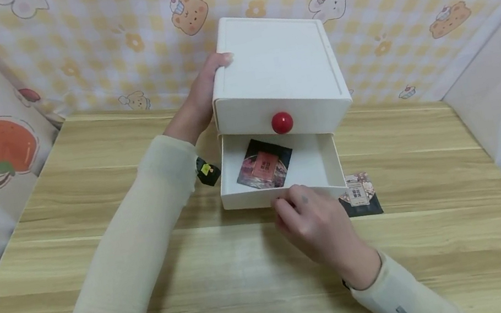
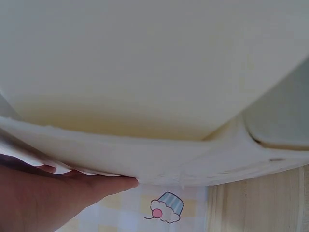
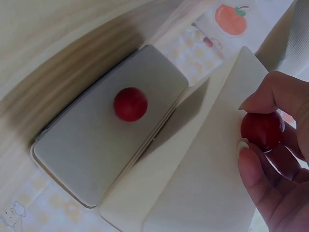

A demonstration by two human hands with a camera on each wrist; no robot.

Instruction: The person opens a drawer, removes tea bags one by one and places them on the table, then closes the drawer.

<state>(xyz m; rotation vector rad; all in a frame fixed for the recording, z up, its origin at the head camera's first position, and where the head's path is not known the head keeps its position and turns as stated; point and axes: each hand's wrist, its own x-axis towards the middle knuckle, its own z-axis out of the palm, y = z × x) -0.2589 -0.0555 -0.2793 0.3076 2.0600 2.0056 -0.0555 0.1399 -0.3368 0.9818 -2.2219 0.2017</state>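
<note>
A white drawer box [image 1: 278, 56] stands near the back of the table. My left hand [image 1: 202, 95] grips its left side, thumb over the top edge; in the left wrist view, fingers lie along the panel's edge. Below the closed top drawer, an open drawer [image 1: 316, 159] slides out toward me. A dark sachet with a pink label [image 1: 264, 165] lies inside it, toward the left. My right hand [image 1: 317, 223] is at this drawer's front and pinches its round red knob [image 3: 263, 130] between thumb and fingers, as the right wrist view shows.
The top drawer carries a red knob [image 1: 282, 123]. In the right wrist view, another closed drawer front has a red knob [image 3: 130, 104]. A second sachet [image 1: 360, 198] lies on the wooden table [image 1: 437, 190], right of the drawer. Patterned cloth [image 1: 108, 36] hangs behind.
</note>
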